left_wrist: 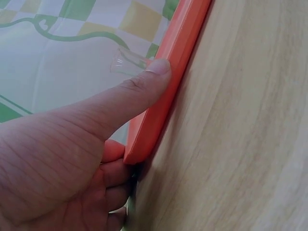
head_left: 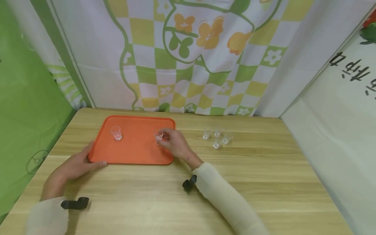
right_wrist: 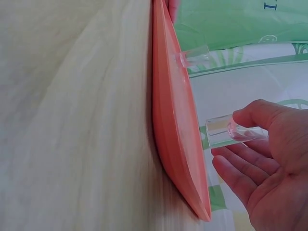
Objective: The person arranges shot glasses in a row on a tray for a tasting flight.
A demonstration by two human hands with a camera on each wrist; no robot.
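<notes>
My left hand grips the near left corner of an orange tray, its thumb lying along the near rim and its other fingers bent at the left side. Over the right part of the tray, my right hand pinches a small clear shot glass between thumb and fingers. The glass stands about upright, its base close over the tray. A second shot glass stands on the tray's left part, apart from both hands.
Several more clear shot glasses stand in a close group on the wooden table, right of the tray. A checked, flowered curtain hangs along the table's back edge. At the right is a white wall panel; green sheeting hangs at the left.
</notes>
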